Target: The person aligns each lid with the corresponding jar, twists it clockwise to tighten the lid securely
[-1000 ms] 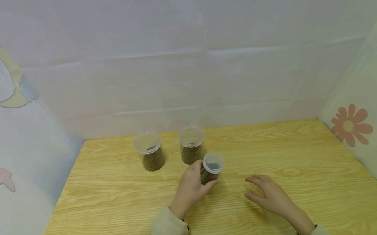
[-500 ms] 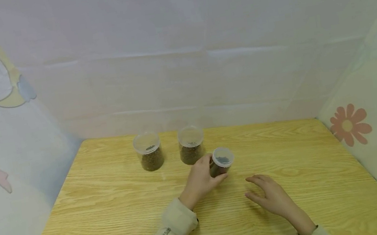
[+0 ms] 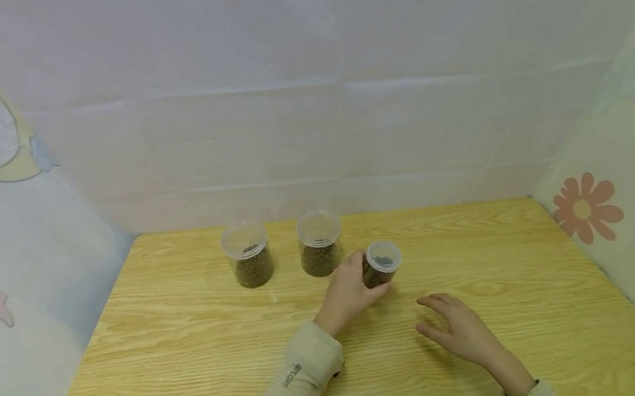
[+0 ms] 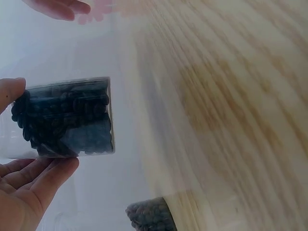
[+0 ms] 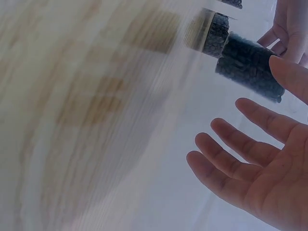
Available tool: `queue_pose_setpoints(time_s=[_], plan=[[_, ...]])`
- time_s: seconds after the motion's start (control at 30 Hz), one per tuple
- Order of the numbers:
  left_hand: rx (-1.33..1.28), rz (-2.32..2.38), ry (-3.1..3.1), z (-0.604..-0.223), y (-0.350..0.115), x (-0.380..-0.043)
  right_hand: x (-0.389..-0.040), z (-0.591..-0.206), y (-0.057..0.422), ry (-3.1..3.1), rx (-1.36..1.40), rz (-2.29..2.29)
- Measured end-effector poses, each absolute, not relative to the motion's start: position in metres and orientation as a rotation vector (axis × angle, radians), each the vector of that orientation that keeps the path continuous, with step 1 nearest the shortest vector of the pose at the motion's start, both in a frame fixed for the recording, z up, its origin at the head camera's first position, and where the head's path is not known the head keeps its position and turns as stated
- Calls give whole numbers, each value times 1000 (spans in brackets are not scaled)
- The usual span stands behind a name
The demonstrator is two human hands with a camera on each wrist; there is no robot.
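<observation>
My left hand (image 3: pixel 348 293) grips a clear plastic jar (image 4: pixel 67 120) round its side, thumb on one side and fingers on the other. Dark, bean-like pieces fill much of it, and a whitish lid (image 3: pixel 384 257) covers its top. In the left wrist view the jar's base is off the table. My right hand (image 3: pixel 460 334) hovers to the right and nearer the front, holding nothing; its fingers are spread and slightly bent in the right wrist view. Two similar lidded jars, a left jar (image 3: pixel 253 267) and a middle jar (image 3: pixel 320 260), stand upright behind the left hand.
The wood-grain table (image 3: pixel 195 370) carries the jars. A pale cloth backdrop (image 3: pixel 306 123) rises along its back edge, with printed side panels at left and right, one bearing a red flower (image 3: pixel 582 209).
My left hand has carried the jar to the right and slightly farther back, away from the middle jar. The right hand has stayed almost still.
</observation>
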State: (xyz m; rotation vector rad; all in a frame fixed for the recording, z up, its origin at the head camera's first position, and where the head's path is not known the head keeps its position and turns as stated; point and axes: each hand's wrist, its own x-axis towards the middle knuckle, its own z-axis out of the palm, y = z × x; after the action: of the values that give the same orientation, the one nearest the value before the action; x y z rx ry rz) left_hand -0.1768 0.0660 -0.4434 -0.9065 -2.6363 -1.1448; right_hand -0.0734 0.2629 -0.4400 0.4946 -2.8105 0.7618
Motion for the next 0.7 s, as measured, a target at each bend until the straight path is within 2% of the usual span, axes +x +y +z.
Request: queue_pose_setpoints(time_s=[0.7], plan=[[-794, -1344, -2765, -445, 100, -207, -72, -442, 272, -2850, 457, 789]])
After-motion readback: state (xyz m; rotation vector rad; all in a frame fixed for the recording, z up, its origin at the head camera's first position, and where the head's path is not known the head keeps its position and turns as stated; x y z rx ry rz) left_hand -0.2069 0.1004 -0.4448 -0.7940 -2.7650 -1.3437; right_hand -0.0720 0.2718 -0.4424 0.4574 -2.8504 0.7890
